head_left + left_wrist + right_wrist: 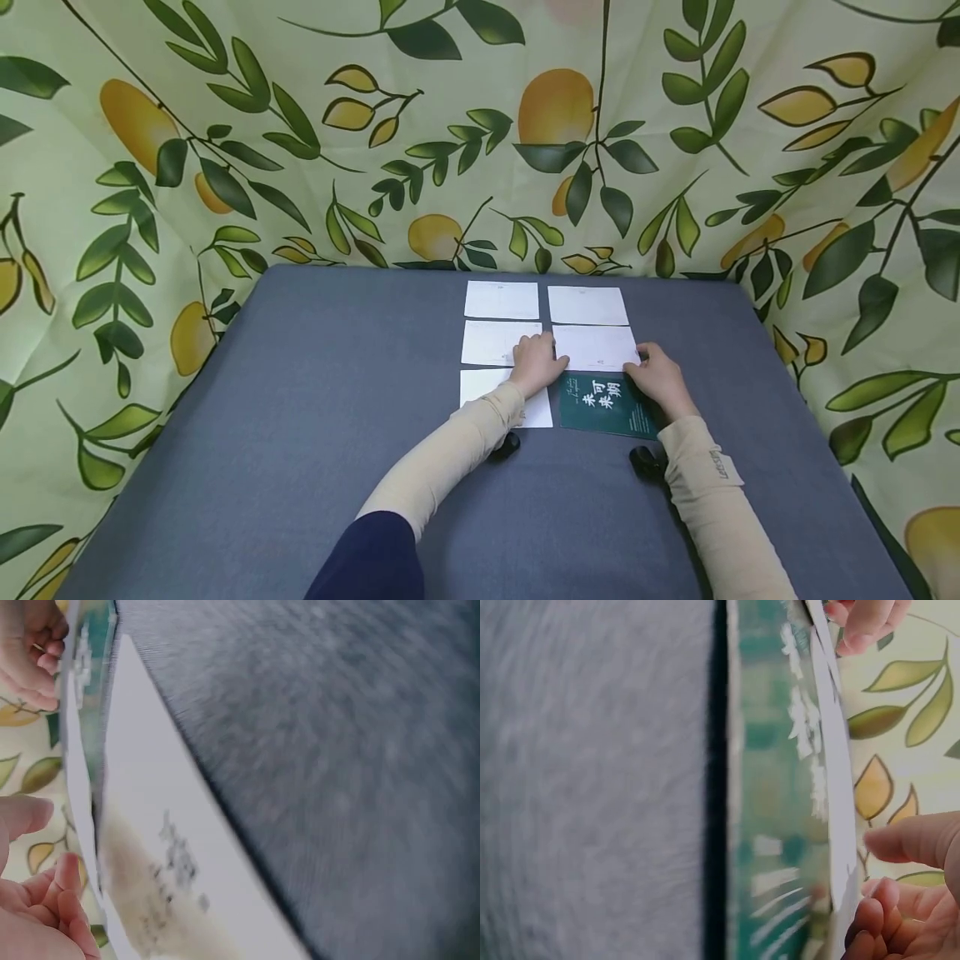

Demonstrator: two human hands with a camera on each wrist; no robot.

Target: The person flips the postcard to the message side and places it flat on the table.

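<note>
Two columns of cards lie on a dark blue-grey cloth. On the white card (596, 348) in the middle of the right column, my left hand (535, 364) reaches the left edge and my right hand (662, 383) the lower right corner. Both wrist views show thumb and fingers apart, the fingers loosely bent beside the card's edge. Nearer me lies a green card (603, 404) with white characters, partly under my right wrist. The left column's middle white card (487, 342) is partly covered by my left hand, and its nearest white card (165, 750) by my left forearm.
Two more white cards, one on the left (502, 300) and one on the right (588, 306), form the far row. Behind the table (337, 375) hangs a leaf-and-fruit patterned curtain (450, 183). Black wrist devices (647, 462) sit under both wrists.
</note>
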